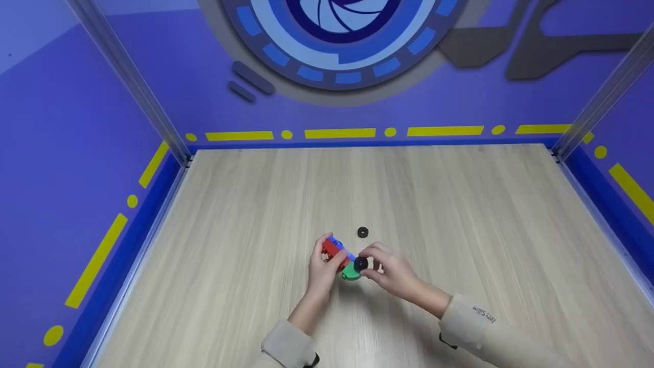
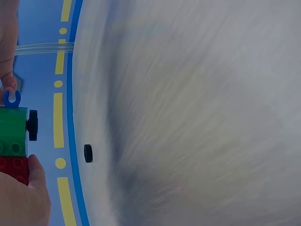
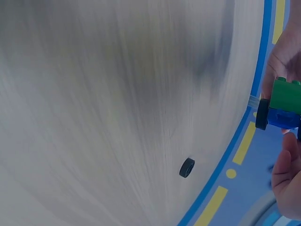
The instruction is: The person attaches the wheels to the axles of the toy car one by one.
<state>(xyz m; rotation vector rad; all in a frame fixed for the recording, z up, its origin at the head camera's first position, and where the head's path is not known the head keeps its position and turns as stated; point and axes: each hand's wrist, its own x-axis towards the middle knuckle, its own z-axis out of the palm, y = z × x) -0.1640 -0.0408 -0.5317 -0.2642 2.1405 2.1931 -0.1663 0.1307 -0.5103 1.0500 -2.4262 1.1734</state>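
Note:
A toy vehicle of building bricks is held above the table, with a red part, a blue strip and a green part. My left hand grips it by the red part, thumb across the side. At the green end, my right hand pinches a black wheel between thumb and fingers, against the vehicle. Another black wheel sits on the green brick in the left wrist view, where a blue hook sticks out. Fingers cover part of the red bricks.
One loose black wheel lies on the wooden table just beyond the hands. Blue-purple panels with yellow dashes enclose the far side and both sides, with metal posts at the corners.

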